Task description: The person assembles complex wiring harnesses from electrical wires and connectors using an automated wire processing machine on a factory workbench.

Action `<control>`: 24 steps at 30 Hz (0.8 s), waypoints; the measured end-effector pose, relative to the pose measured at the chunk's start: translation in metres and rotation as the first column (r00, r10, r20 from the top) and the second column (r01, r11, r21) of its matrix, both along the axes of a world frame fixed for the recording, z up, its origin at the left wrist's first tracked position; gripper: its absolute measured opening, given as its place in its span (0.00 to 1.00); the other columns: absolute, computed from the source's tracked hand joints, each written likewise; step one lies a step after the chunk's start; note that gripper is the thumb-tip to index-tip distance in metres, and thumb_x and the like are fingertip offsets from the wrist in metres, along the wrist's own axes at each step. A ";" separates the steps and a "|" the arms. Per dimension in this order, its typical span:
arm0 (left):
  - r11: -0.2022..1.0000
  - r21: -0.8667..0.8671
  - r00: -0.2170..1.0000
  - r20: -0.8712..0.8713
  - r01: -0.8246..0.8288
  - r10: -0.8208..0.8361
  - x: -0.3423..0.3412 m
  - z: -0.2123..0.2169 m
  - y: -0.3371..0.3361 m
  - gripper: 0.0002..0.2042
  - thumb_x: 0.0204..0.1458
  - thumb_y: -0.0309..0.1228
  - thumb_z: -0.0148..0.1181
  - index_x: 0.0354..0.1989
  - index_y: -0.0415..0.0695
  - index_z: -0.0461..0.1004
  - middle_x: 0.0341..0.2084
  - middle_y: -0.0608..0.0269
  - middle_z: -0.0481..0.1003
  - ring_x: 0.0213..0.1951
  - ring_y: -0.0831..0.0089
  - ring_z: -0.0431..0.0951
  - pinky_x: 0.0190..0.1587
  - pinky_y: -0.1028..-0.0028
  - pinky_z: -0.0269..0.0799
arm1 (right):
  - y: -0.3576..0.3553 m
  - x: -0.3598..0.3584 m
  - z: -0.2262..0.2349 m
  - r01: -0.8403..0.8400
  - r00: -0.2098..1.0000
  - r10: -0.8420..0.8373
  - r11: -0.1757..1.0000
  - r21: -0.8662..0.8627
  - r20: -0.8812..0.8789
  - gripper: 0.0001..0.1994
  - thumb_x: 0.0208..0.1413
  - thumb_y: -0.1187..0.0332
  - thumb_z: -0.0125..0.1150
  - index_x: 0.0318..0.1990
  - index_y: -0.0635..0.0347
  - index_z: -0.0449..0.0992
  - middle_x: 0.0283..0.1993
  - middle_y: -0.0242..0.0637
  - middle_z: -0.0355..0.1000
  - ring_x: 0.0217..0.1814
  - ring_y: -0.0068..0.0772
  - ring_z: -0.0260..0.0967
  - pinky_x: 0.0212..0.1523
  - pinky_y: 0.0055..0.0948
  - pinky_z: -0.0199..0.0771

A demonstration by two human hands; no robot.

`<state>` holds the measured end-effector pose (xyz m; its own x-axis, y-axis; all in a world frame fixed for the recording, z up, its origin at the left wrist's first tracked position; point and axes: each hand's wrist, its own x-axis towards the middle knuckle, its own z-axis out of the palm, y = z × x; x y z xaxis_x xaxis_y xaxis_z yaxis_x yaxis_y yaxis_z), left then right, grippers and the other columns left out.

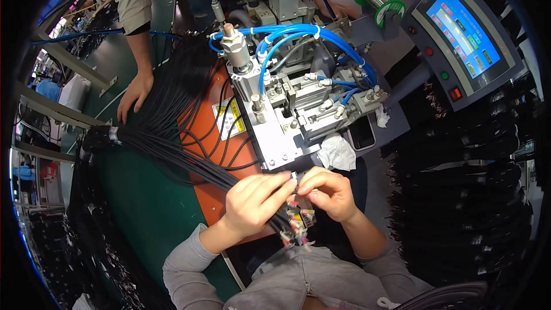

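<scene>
My left hand [252,201] is closed over black cables [206,166], its fingers reaching toward my right hand. My right hand [330,192] meets it with thumb and forefinger pinched together; what lies in that pinch is too small to make out. A small white piece [294,175] shows between the two hands' fingertips. Below them, the stripped cable ends [298,221] hang in a bunch, with red, yellow and white wires showing. Just beyond my fingers stands the metal front plate of a pneumatic machine [278,146] with blue air hoses [295,28].
A control screen [462,31] with buttons is at the upper right. Crumpled white tissue [337,152] and a phone [361,135] lie right of the machine. Hanging black cables [459,212] fill the right side. Across the green table [143,195], another person's hand [136,95] rests near the cable bundle.
</scene>
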<state>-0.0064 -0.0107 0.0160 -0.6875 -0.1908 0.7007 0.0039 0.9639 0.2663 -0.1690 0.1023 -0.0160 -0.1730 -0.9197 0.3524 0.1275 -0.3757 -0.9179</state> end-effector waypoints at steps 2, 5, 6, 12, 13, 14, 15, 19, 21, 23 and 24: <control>0.999 -0.031 0.999 -0.029 -0.030 0.030 0.010 0.013 0.004 0.18 0.38 0.31 0.65 0.42 0.43 0.79 0.42 0.56 0.74 0.30 0.70 0.76 0.31 0.74 0.73 | 0.002 -0.003 -0.006 0.065 0.993 -0.072 0.995 0.077 0.091 0.08 0.51 0.82 0.54 0.38 0.68 0.76 0.39 0.40 0.72 0.42 0.29 0.70 0.44 0.24 0.69; 0.994 0.102 0.997 -0.066 -0.037 0.044 0.007 0.007 0.003 0.17 0.41 0.30 0.67 0.42 0.41 0.78 0.36 0.58 0.74 0.25 0.74 0.75 0.23 0.77 0.70 | -0.003 0.001 0.005 0.090 0.995 -0.091 0.996 -0.019 -0.049 0.08 0.48 0.83 0.58 0.36 0.67 0.77 0.39 0.40 0.72 0.42 0.28 0.70 0.45 0.26 0.70; 0.997 0.075 1.000 0.008 -0.005 0.004 0.006 0.002 0.000 0.17 0.41 0.30 0.66 0.41 0.39 0.78 0.31 0.60 0.75 0.24 0.72 0.75 0.22 0.76 0.69 | -0.005 0.003 0.007 0.115 0.978 -0.128 0.990 -0.084 -0.167 0.08 0.46 0.83 0.62 0.35 0.66 0.77 0.38 0.40 0.74 0.40 0.28 0.73 0.42 0.25 0.72; 0.994 0.105 0.998 0.066 -0.022 0.015 0.008 -0.006 0.006 0.13 0.40 0.28 0.61 0.36 0.37 0.77 0.26 0.62 0.75 0.24 0.70 0.75 0.23 0.74 0.68 | -0.010 0.029 -0.005 0.385 0.923 -0.385 0.922 -0.032 0.020 0.12 0.44 0.79 0.69 0.38 0.66 0.76 0.35 0.42 0.76 0.36 0.32 0.76 0.37 0.25 0.75; 0.994 0.104 0.998 0.056 -0.031 0.026 0.009 -0.008 0.006 0.12 0.40 0.28 0.61 0.35 0.37 0.77 0.26 0.62 0.75 0.24 0.70 0.76 0.24 0.74 0.68 | -0.011 0.026 -0.003 0.428 0.879 -0.447 0.893 -0.140 -0.166 0.12 0.43 0.79 0.69 0.37 0.66 0.76 0.36 0.43 0.76 0.35 0.33 0.76 0.36 0.26 0.75; 0.994 0.102 0.998 0.045 -0.041 0.036 0.009 -0.009 0.007 0.12 0.40 0.28 0.61 0.34 0.38 0.77 0.25 0.62 0.75 0.24 0.70 0.76 0.24 0.74 0.68 | -0.013 0.023 0.002 0.443 0.793 -0.508 0.859 -0.254 -0.336 0.12 0.43 0.78 0.70 0.37 0.66 0.76 0.36 0.43 0.75 0.34 0.35 0.75 0.36 0.26 0.75; 0.995 0.098 0.999 0.023 -0.036 0.034 0.007 -0.009 0.007 0.11 0.40 0.29 0.61 0.34 0.38 0.77 0.25 0.63 0.75 0.24 0.71 0.75 0.24 0.75 0.68 | -0.014 0.021 0.001 0.445 0.710 -0.567 0.821 -0.359 -0.417 0.11 0.41 0.77 0.71 0.35 0.65 0.77 0.34 0.41 0.74 0.31 0.36 0.74 0.33 0.26 0.73; 0.995 0.084 0.997 0.049 -0.059 0.055 0.007 -0.011 0.009 0.10 0.41 0.29 0.61 0.33 0.38 0.76 0.23 0.64 0.73 0.23 0.71 0.75 0.23 0.75 0.66 | -0.014 0.022 -0.004 0.430 0.780 -0.500 0.865 -0.258 -0.377 0.05 0.44 0.76 0.68 0.29 0.64 0.77 0.30 0.37 0.72 0.29 0.31 0.70 0.30 0.25 0.70; 0.995 0.066 0.996 0.054 -0.077 0.074 0.007 -0.012 0.009 0.09 0.42 0.30 0.61 0.32 0.39 0.76 0.22 0.65 0.72 0.22 0.72 0.73 0.22 0.75 0.65 | -0.012 0.018 0.002 0.343 0.879 -0.340 0.938 -0.053 -0.334 0.04 0.46 0.77 0.67 0.29 0.65 0.77 0.31 0.38 0.73 0.33 0.29 0.71 0.33 0.25 0.71; 0.994 0.066 0.995 0.066 -0.082 0.078 0.006 -0.014 0.010 0.09 0.42 0.30 0.61 0.32 0.39 0.76 0.21 0.65 0.71 0.21 0.72 0.73 0.22 0.75 0.64 | -0.013 0.012 0.002 0.287 0.937 -0.273 0.958 0.031 -0.217 0.05 0.46 0.78 0.67 0.31 0.66 0.78 0.33 0.39 0.74 0.36 0.27 0.72 0.36 0.23 0.71; 0.994 0.063 0.994 0.078 -0.085 0.080 0.006 -0.014 0.010 0.09 0.43 0.30 0.61 0.31 0.40 0.76 0.21 0.66 0.71 0.21 0.73 0.72 0.21 0.75 0.64 | -0.014 0.010 0.000 0.282 0.947 -0.271 0.958 0.044 -0.171 0.06 0.45 0.78 0.67 0.32 0.66 0.79 0.34 0.39 0.74 0.36 0.27 0.72 0.38 0.23 0.71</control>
<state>-0.0008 -0.0010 0.0017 -0.7178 -0.2931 0.6316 -0.0973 0.9404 0.3258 -0.1593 0.0888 -0.0162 -0.3698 -0.8661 0.3364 -0.1245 -0.3126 -0.9417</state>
